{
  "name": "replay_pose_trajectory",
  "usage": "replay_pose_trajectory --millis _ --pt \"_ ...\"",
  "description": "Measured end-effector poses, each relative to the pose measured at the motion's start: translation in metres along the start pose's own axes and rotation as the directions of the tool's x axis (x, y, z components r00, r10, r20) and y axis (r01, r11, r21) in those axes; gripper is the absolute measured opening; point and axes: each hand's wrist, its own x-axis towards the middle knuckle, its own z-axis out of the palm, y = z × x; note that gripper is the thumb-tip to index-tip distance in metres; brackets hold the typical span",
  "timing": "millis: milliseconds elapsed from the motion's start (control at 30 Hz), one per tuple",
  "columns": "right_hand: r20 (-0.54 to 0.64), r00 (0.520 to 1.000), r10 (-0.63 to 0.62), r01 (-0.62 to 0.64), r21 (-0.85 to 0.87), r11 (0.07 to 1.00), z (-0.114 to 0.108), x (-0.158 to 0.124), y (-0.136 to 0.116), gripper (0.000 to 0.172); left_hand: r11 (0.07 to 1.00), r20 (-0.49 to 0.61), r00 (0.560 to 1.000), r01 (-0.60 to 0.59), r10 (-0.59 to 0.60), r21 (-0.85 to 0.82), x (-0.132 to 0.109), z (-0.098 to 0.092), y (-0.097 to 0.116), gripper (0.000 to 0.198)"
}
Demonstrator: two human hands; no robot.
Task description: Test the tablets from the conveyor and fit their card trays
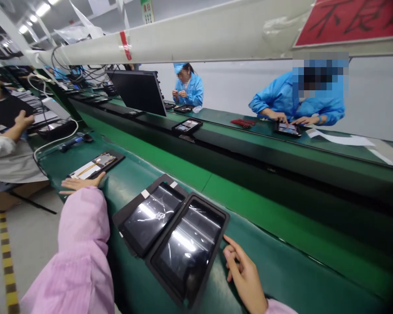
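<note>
Two tablets (pixel 190 244) lie screen-up. At their 10 o'clock, left hand (pixel 82 183) spreads beside opened device (pixel 96 165), internals uncovered; at 4 o'clock, right hand (pixel 245 271), loosely half-curled, grips nothing.

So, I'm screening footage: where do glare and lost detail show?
Head view: white glare streaks the left screen and the right screen. Head view again: pixel blocks hide the head of the rightmost co-worker; the right corners fall dark.

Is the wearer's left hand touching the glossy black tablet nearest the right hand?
No, the left hand is at the opened black rectangular device, apart from that glossy tablet.
</note>
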Motion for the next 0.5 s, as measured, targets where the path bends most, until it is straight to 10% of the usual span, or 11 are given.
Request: replay_pose_trajectory --millis 167,267,367,500 --pt "-0.048 0.997 -0.052 0.038 -0.254 0.966 0.007 0.002 -0.009 0.07 0.839 -0.008 0.881 -0.452 0.472 -0.304 -0.131 -0.079 0.05 0.06" --pt "-0.054 0.996 -0.07 0.037 -0.47 0.882 0.011 0.001 -0.019 0.064 0.488 0.099 0.497 -0.763 0.862 -0.424 -0.241 -0.11 0.052 0.045" --pt "-0.053 0.996 -0.071 0.027 -0.58 0.815 0.018 -0.006 -0.034 0.057 0.533 0.167 0.507 -0.79 0.846 -0.303 -0.319 -0.115 0.041 0.042" --pt "-0.076 0.997 -0.026 -0.035 -0.711 0.702 0.036 -0.018 -0.056 0.05 0.619 0.123 0.611 -0.74 0.782 -0.262 -0.356 -0.111 0.038 0.043"
